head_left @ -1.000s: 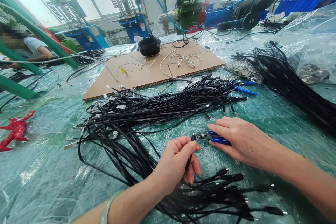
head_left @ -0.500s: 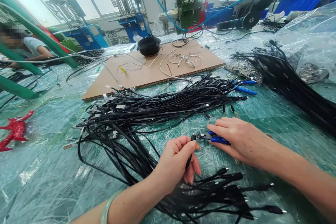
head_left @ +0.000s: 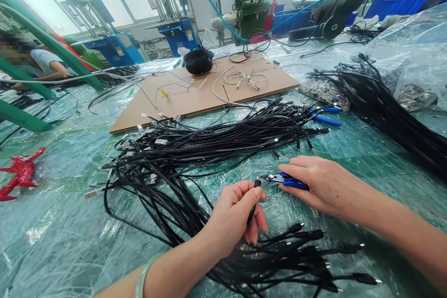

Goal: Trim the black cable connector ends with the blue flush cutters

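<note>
Between thumb and fingers, my left hand [head_left: 240, 209] pinches a black cable [head_left: 257, 183] just below its metal-tipped connector end, which points up. My right hand [head_left: 314, 184] is closed around the blue handles of a pair of flush cutters [head_left: 293, 182]. The cutters' jaws point left and lie right beside the connector tip; whether they touch it I cannot tell. Under and beyond my left hand runs a large bundle of black cables [head_left: 209, 142]. More cable ends with connectors [head_left: 307, 247] fan out below my hands.
Behind the bundle lies a cardboard stack [head_left: 202, 95] carrying a black round object [head_left: 198, 61] and pale cables. Blue-handled pliers [head_left: 326, 119] rest at the bundle's right end. Another cable bundle [head_left: 391, 102] is at right, a red object [head_left: 23, 174] at left. A person [head_left: 45, 63] sits far left.
My right hand and the cutters have shifted slightly right, so the jaws sit a little farther from the connector. My left hand keeps its place on the cable.
</note>
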A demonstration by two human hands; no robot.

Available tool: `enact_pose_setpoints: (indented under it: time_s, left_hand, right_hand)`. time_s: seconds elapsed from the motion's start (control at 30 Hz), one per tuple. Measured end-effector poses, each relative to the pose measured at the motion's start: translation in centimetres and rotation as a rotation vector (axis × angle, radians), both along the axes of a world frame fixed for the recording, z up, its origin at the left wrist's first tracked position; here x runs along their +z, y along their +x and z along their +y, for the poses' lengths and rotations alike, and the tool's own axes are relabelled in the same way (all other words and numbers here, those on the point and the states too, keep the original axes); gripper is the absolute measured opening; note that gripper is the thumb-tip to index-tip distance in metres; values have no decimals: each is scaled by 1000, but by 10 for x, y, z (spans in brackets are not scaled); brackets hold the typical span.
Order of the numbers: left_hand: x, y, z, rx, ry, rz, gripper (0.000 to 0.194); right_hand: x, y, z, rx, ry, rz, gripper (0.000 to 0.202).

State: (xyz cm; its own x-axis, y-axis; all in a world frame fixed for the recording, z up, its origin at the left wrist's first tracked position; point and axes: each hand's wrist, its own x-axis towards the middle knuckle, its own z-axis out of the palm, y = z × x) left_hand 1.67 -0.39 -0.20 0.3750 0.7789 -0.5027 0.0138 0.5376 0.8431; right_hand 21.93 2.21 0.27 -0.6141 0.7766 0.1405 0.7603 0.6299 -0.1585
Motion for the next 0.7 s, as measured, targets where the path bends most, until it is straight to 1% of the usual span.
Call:
enact_pose_setpoints:
  time_s: [0.2, 0.5, 0.7]
  left_hand:
    - [-2, -1, 1, 3, -2, -3, 22]
    - [0, 1, 0, -4, 4, 10, 21]
    - [0, 0, 0, -3, 11, 20, 21]
  right_hand:
    - [5, -5, -1, 16, 52, -38, 20]
    - [0, -4, -3, 27, 113, -32, 20]
    - [-1, -5, -3, 27, 63, -35, 16]
